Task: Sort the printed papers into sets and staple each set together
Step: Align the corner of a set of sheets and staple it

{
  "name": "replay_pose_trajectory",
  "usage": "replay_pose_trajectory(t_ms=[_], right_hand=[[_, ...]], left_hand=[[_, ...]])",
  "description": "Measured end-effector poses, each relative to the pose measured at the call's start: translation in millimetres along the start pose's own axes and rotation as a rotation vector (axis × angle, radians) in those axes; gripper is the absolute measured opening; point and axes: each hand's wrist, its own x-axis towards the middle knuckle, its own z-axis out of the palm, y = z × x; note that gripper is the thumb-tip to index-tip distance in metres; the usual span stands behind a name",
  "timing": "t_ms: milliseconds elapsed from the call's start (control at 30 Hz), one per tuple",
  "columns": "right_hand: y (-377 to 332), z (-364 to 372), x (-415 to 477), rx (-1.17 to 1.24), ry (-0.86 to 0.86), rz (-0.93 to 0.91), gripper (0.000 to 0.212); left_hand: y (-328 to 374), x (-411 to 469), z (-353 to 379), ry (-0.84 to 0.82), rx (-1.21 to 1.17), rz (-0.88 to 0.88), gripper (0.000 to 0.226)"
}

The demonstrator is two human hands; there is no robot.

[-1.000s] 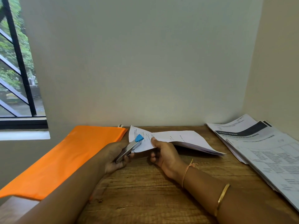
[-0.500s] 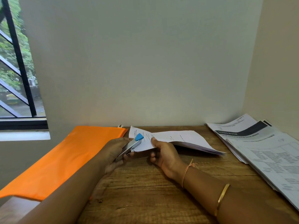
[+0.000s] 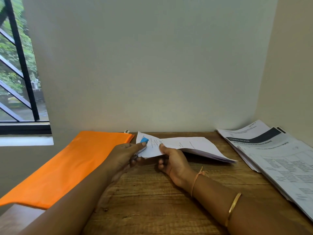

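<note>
1. Your left hand (image 3: 125, 155), at centre frame, has its fingers curled round the small silver stapler with a blue plastic tip (image 3: 144, 140), one fingertip pressing on top just behind the blue tip.
2. The stapler sits at the left corner of the thin set of white printed papers (image 3: 186, 145); whether it has closed on the sheets, you cannot tell.
3. Your right hand (image 3: 172, 160) pinches the set's near edge, thumb on top and fingers curled beneath. The left end is lifted; the right end rests on the brown wooden table (image 3: 152, 200).
4. The spread stack of black-and-white printed sheets (image 3: 279, 163) lies at the right of the frame, well apart from the held set.
5. The flat orange fabric pouch (image 3: 67, 167) lies at the left, overhanging the table edge.
</note>
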Motion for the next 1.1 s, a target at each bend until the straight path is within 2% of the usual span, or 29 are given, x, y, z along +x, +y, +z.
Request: replay_pose_trajectory(t_ms=[233, 400, 633, 900, 1100], right_hand=[[-2, 1, -2, 0.014, -0.002, -0.007, 0.029], [-2, 1, -4, 0.019, -0.008, -0.008, 0.029], [-2, 2, -4, 0.024, -0.015, -0.011, 0.028], [-2, 2, -4, 0.023, -0.023, -0.020, 0.026], [-1, 1, -4, 0.018, -0.032, -0.024, 0.023]], left_hand=[[1, -3, -1, 0.016, -0.015, 0.022, 0.045], [-1, 1, -4, 0.072, 0.012, 0.036, 0.039], [-6, 4, 0, 0.122, -0.069, 0.070, 0.033], [-3, 0, 7, 0.134, -0.285, -0.057, 0.023], [-5, 3, 7, 0.167, -0.281, -0.075, 0.025]])
